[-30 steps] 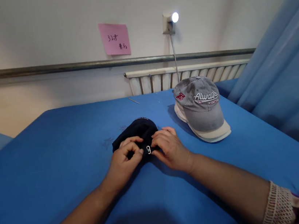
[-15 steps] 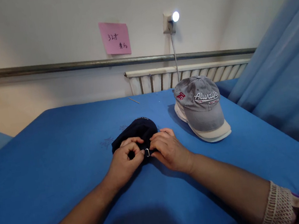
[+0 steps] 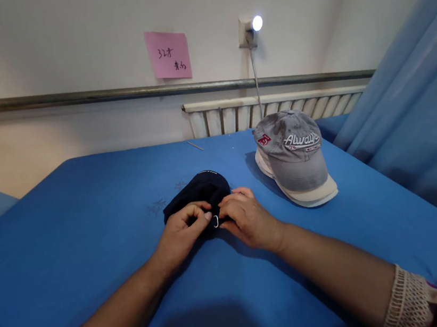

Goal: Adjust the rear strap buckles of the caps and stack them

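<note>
A dark navy cap (image 3: 201,190) lies flattened on the blue table cover (image 3: 88,213) near the middle. My left hand (image 3: 179,233) pinches the cap's near edge, thumb and fingers closed beside a small metal buckle (image 3: 215,220). My right hand (image 3: 248,218) rests on the cap's right side, fingers curled and pressed on the strap by the buckle. The near part of the cap is hidden under both hands.
A grey cap with a cream brim (image 3: 296,156) sits stacked on another at the right rear. A blue curtain (image 3: 416,105) hangs at the right. A radiator (image 3: 275,107), a rail, a pink note (image 3: 168,55) and a lamp (image 3: 251,28) line the wall behind.
My left thumb and fingers have closed flatter onto the cap's edge beside the buckle. My right hand and the cap have barely moved.
</note>
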`<state>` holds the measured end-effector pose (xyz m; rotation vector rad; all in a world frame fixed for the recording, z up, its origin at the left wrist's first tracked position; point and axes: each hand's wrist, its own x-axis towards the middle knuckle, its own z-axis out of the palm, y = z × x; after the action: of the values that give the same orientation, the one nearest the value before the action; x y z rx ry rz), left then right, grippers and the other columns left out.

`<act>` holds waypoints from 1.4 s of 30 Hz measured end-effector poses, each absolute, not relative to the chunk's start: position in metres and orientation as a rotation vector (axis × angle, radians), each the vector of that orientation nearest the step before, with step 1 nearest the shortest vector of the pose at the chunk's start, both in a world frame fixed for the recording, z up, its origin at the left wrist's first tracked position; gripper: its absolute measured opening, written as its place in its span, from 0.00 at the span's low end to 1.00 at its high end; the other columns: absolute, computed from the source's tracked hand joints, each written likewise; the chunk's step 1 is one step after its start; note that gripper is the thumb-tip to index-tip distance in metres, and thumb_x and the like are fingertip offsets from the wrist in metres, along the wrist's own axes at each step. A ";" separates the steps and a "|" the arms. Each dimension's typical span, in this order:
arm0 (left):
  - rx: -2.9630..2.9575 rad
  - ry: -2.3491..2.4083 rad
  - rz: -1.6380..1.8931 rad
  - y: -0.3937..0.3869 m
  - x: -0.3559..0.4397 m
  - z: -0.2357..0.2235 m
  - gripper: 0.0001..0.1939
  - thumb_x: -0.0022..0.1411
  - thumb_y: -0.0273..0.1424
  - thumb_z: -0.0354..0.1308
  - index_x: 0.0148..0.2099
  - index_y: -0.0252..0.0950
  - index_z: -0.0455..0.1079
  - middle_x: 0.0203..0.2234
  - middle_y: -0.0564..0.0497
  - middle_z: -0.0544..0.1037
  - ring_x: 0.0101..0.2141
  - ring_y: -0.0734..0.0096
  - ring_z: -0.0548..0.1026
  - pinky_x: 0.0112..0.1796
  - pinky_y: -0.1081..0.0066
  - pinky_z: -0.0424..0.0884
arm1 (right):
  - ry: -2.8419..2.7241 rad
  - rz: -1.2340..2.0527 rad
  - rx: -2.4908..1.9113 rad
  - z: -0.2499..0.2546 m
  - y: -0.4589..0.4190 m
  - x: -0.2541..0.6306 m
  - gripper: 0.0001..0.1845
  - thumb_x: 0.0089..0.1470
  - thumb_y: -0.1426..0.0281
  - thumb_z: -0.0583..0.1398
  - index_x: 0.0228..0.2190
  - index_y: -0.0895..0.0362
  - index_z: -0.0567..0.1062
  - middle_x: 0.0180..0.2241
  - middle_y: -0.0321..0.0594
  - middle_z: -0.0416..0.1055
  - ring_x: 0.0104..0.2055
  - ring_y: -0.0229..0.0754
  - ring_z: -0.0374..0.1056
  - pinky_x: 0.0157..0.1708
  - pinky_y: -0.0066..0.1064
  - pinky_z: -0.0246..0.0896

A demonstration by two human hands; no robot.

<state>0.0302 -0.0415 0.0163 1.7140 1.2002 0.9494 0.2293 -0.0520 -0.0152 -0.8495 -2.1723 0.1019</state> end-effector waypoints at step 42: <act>1.465 1.191 1.066 -0.043 0.035 0.018 0.18 0.54 0.38 0.65 0.21 0.35 0.64 0.27 0.52 0.70 0.27 0.73 0.65 0.28 0.71 0.63 | -2.253 -0.180 -0.989 -0.009 -0.058 0.229 0.09 0.60 0.77 0.54 0.38 0.56 0.74 0.46 0.45 0.73 0.42 0.46 0.68 0.38 0.39 0.60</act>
<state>0.0351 -0.0433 0.0184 1.4652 1.1912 1.0655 0.2287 -0.0581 -0.0086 -0.9891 -2.2531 -0.1802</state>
